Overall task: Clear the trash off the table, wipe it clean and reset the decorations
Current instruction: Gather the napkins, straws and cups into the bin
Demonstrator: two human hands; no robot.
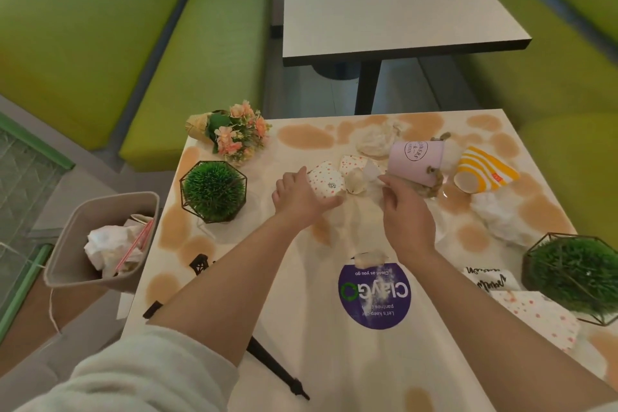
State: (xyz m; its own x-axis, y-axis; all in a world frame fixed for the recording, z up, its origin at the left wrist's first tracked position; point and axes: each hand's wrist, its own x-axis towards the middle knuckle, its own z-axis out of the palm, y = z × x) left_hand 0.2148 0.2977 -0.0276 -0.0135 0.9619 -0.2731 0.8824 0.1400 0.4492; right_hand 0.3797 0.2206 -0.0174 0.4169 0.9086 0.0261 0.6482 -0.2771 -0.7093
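On the stained white table (334,361), my left hand (297,194) holds a crumpled polka-dot paper wrapper (326,179) at mid-table. Just right of it, my right hand (406,214) reaches with extended fingers toward small paper scraps (359,177); it holds nothing that I can see. A tipped pink flower pot (414,160) lies beyond the right hand. A yellow-striped paper cup (481,170) lies on its side further right. Crumpled white tissues sit at the far edge (376,140) and at right (498,214).
A grey trash bin (73,244) holding tissues and a straw hangs at the table's left edge. Flower bouquet (234,134), two grass balls in wire frames (214,191) (575,274), and a polka-dot wrapper (541,314) stand on the table. A purple sticker (374,298) marks its middle. Green benches surround.
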